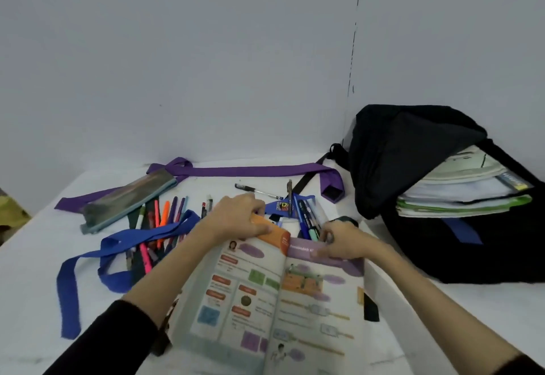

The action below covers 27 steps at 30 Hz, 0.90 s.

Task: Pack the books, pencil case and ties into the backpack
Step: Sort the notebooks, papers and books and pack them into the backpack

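An open colourful book (265, 301) lies in front of me on the white table (35, 256). My left hand (239, 218) grips the top edge of its left page. My right hand (345, 241) pinches the top edge of its right page. A black backpack (413, 162) stands open at the right with several books (460, 188) inside. A purple tie (250, 171) stretches along the back of the table. Over a scatter of pens (159, 224) on the left lies a blue tie (118, 247). The clear pencil case (126, 200) rests at the back left.
More pens (306, 218) and a blue lanyard lie just beyond the open book. A single black pen (256, 191) sits near the purple tie. A plain grey wall rises behind the table. A backpack strap (371, 306) trails by the book's right edge.
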Motion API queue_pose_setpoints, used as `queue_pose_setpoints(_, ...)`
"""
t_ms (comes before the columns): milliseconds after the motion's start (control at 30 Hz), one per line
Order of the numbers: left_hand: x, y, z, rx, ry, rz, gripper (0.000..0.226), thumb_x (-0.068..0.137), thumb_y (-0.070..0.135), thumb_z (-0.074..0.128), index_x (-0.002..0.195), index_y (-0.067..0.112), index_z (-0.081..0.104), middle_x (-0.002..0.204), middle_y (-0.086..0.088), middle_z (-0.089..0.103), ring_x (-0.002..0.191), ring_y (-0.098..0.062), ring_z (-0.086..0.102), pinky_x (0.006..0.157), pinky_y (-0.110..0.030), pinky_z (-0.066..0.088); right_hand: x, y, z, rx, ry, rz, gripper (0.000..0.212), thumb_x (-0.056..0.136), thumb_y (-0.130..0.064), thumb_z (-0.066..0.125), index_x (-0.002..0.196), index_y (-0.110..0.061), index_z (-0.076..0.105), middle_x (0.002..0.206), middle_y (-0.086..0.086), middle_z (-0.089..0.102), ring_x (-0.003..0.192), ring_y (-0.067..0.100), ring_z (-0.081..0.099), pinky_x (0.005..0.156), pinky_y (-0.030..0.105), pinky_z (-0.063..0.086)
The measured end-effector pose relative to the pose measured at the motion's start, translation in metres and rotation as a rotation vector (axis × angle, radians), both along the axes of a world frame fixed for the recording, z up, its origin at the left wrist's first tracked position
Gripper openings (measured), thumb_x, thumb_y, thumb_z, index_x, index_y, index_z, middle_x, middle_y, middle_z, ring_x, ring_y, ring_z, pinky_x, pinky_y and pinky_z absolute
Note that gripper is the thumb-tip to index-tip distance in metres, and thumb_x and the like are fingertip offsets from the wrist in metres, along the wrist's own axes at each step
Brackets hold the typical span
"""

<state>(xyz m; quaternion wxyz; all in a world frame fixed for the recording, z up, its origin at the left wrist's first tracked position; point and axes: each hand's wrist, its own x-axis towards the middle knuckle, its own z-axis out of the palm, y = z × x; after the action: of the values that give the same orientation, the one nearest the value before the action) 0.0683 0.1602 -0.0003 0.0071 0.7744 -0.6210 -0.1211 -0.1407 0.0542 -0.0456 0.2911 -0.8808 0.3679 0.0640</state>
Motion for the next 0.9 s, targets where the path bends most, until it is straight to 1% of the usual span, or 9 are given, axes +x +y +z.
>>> queue_pose_setpoints(67,0.007,0.0,0.011,-0.012,0.056,-0.013,0.026,0.081,0.049,0.064,0.088,0.027,0.054,0.09,0.011,0.047,0.084,-0.011,0.047,0.073,-0.031,0.036,-0.004,-0.001,0.007,0.1,-0.016,-0.031,0.025,0.082,-0.028,0.071,0.075,-0.006,0.062,0.063,-0.003,0.052,0.06,0.01,0.049,0.054,0.02,0.037)
queue_pose_setpoints(167,0.014,0.001,0.029,0.034,0.149,-0.032,0.026,0.078,0.044,0.07,0.097,0.031,0.058,0.096,0.006,0.053,0.086,-0.01,0.051,0.071,-0.026,0.042,-0.01,0.003,0.023,0.163,-0.127,-0.064,0.035,0.086,-0.019,0.068,0.056,-0.015,0.049,0.05,-0.008,0.045,0.049,0.004,0.041,0.054,0.02,0.032)
queue_pose_setpoints(300,0.015,0.016,0.075,0.03,0.269,-0.129,0.017,0.081,0.039,0.069,0.094,0.028,0.068,0.099,0.004,0.066,0.081,-0.005,0.061,0.069,-0.018,0.048,-0.011,0.015,0.065,0.149,-0.239,-0.091,0.026,0.087,-0.019,0.066,0.064,-0.014,0.056,0.044,-0.016,0.051,0.043,-0.003,0.046,0.051,0.014,0.036)
queue_pose_setpoints(400,0.003,0.021,0.105,-0.033,0.371,-0.176,0.011,0.083,0.034,0.068,0.086,0.024,0.072,0.087,0.004,0.072,0.075,-0.008,0.068,0.07,-0.027,0.054,0.0,0.02,0.091,0.052,-0.373,-0.132,0.024,0.087,-0.016,0.067,0.067,-0.009,0.056,0.043,-0.018,0.052,0.044,-0.004,0.048,0.051,0.012,0.035)
queue_pose_setpoints(467,-0.009,0.018,0.111,-0.076,0.407,-0.168,0.02,0.086,0.034,0.065,0.09,0.017,0.073,0.086,-0.001,0.072,0.077,-0.015,0.069,0.071,-0.034,0.055,0.009,0.018,0.097,0.014,-0.444,-0.189,0.023,0.085,-0.016,0.069,0.065,-0.012,0.059,0.058,-0.012,0.056,0.058,0.001,0.052,0.058,0.017,0.038)
queue_pose_setpoints(533,-0.021,0.019,0.112,-0.044,0.562,-0.138,0.036,0.09,0.042,0.057,0.1,0.01,0.072,0.086,0.001,0.072,0.073,-0.012,0.068,0.062,-0.025,0.055,0.017,0.015,0.099,0.019,-0.508,-0.265,0.017,0.085,-0.014,0.068,0.07,-0.01,0.063,0.068,-0.005,0.054,0.065,0.005,0.049,0.059,0.018,0.038)
queue_pose_setpoints(667,-0.031,0.022,0.093,0.101,0.742,-0.103,0.048,0.094,0.054,0.037,0.121,0.023,0.061,0.117,0.007,0.065,0.101,-0.016,0.066,0.08,-0.03,0.055,0.016,0.012,0.107,0.078,-0.511,-0.316,0.016,0.092,-0.014,0.059,0.086,-0.004,0.069,0.074,-0.005,0.061,0.071,0.007,0.056,0.057,0.013,0.041)
queue_pose_setpoints(800,-0.035,0.012,0.039,-0.293,0.61,-0.053,0.04,0.083,0.029,0.069,0.118,0.02,0.052,0.123,-0.003,0.046,0.111,-0.014,0.047,0.099,-0.033,0.042,-0.001,0.015,0.114,0.219,-0.396,-0.292,0.036,0.091,-0.043,0.057,0.092,-0.011,0.073,0.075,-0.001,0.07,0.062,0.006,0.063,0.052,0.016,0.045)
queue_pose_setpoints(900,-0.037,0.007,0.008,-0.404,0.776,0.124,0.077,0.069,0.024,0.082,0.127,0.027,0.032,0.126,-0.001,0.038,0.116,-0.017,0.044,0.098,-0.037,0.044,-0.003,0.015,0.107,0.083,-0.39,-0.227,0.01,0.087,-0.015,0.066,0.094,-0.008,0.068,0.076,-0.008,0.058,0.067,0.003,0.059,0.052,0.01,0.045)
